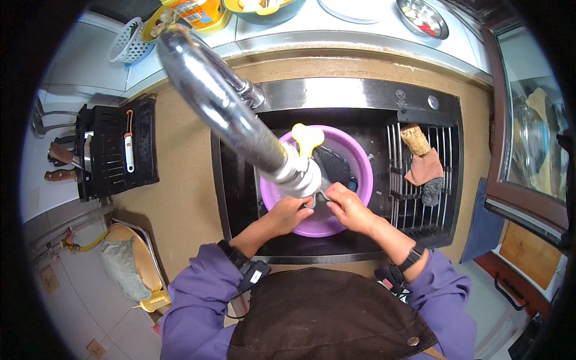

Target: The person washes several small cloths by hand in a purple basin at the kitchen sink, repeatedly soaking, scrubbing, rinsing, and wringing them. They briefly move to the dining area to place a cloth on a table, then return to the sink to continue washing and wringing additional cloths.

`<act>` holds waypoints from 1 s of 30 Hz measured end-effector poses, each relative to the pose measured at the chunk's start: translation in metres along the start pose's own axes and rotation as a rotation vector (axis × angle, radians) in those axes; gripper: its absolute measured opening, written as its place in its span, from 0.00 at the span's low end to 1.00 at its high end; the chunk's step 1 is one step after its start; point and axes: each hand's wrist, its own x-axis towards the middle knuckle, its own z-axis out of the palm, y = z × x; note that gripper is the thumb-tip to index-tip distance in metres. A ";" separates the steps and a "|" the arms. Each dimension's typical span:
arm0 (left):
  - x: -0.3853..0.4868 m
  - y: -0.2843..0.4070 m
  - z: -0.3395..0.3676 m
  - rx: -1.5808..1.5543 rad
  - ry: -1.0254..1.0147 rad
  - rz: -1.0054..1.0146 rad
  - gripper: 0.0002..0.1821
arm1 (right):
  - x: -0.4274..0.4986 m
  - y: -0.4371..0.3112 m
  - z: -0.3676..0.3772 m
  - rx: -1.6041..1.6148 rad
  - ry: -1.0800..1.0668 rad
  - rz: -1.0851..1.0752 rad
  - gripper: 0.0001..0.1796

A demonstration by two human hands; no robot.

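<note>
In the dark sink stands a purple plastic basin (366, 180) holding water and a dark item (335, 166) that is partly under water. Above its near side, my left hand (288, 215) and my right hand (348, 204) each pinch part of a thin grey-green item (321, 196), whose kind I cannot tell. Its upper part is hidden by the large metal faucet (225, 112), which reaches over the basin's left side. A yellow and white attachment (307, 137) is at the faucet's spout end.
A metal rack (393, 216) at the sink's right holds a scrubber (415, 139), a pinkish cloth (425, 167) and a grey scouring pad (433, 191). A black knife rack (108, 153) stands left. A steel bowl (443, 31) sits on the back ledge; a window frame (499, 171) juts in at right.
</note>
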 end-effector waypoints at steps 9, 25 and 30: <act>0.004 0.043 0.015 -1.051 0.422 -0.713 0.17 | 0.033 0.005 0.034 -0.110 0.295 0.424 0.12; 0.050 -0.032 0.060 -1.974 0.464 -0.332 0.24 | 0.050 -0.024 0.066 -0.098 0.650 0.045 0.13; 0.048 -0.035 0.056 -1.443 0.667 -0.764 0.19 | 0.060 0.058 0.045 0.072 0.608 0.608 0.14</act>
